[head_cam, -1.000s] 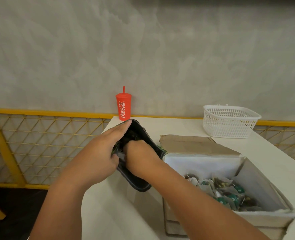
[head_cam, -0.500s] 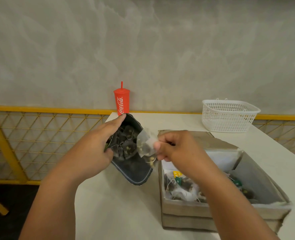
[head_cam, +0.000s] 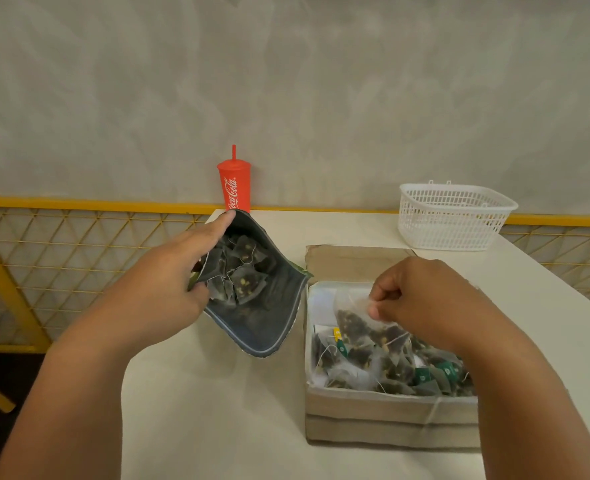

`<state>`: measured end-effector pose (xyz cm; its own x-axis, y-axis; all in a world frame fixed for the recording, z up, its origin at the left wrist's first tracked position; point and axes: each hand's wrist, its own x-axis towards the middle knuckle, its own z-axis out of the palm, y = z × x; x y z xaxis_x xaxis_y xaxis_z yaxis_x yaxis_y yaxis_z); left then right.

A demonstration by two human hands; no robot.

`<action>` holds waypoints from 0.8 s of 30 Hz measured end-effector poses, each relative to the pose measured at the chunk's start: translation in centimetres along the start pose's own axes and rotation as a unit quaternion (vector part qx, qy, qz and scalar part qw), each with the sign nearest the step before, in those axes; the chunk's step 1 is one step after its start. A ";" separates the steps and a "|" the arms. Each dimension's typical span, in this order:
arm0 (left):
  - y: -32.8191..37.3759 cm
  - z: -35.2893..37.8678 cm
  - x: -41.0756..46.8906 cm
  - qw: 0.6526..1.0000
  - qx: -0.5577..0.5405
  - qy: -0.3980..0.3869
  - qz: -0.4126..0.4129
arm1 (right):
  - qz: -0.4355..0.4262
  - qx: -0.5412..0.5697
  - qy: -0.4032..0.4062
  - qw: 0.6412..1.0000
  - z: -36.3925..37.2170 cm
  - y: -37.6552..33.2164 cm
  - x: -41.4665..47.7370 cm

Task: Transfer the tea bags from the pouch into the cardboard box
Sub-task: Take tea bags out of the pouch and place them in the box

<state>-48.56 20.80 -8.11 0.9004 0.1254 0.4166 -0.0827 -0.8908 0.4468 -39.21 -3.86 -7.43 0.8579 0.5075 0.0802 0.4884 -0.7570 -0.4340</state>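
Tea bag (head_cam: pixel 362 318), pinched between thumb and fingertips of my right hand (head_cam: pixel 421 299), now hangs over the open cardboard box (head_cam: pixel 390 407), having left the pouch mouth half a second ago; I judge a drop onto the pile comes next. My left hand (head_cam: pixel 169 289) grips the dark pouch (head_cam: pixel 269 306) rim, holding it tilted over the white table (head_cam: pixel 217 410) with more bags inside. The only readable writing is "Coca-Cola" on the red cup (head_cam: pixel 234 188) behind.

Red cup (head_cam: pixel 234 186), white basket (head_cam: pixel 453 215), yellow lattice railing (head_cam: pixel 79 237)

Matt brown cardboard box (head_cam: pixel 390 415), sheer mesh tea bags (head_cam: pixel 366 323), dull grey-lined pouch (head_cam: pixel 269 317), glossy red plastic cup (head_cam: pixel 234 188), white plastic basket (head_cam: pixel 452 216)
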 end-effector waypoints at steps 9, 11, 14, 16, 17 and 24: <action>0.3 0.0 0.0 1.000 0.008 0.005 -0.013 | -0.073 -0.147 -0.196 0.967 2.5 -1.3 0.1; 0.2 0.0 0.0 1.000 0.012 0.009 -0.012 | -0.074 -0.152 -0.217 0.961 3.1 -1.4 0.2; 0.1 -0.1 0.0 1.000 0.012 0.013 -0.012 | -0.063 -0.138 -0.221 0.963 3.0 -1.2 0.0; 0.1 -0.1 0.0 1.000 0.012 0.014 -0.012 | -0.057 -0.133 -0.190 0.971 2.7 -0.8 0.2; 0.1 -0.1 0.0 1.000 0.012 0.014 -0.010 | -0.054 -0.129 -0.169 0.976 2.6 -0.5 0.4; -0.2 0.0 0.1 1.000 0.010 0.010 0.006 | -0.025 -0.095 -0.126 0.987 3.1 0.6 1.4</action>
<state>-48.41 20.99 -8.19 0.8911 0.1232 0.4367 -0.0842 -0.9008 0.4260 -38.21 -2.30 -10.35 0.7765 0.6144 -0.1394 0.5709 -0.7798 -0.2569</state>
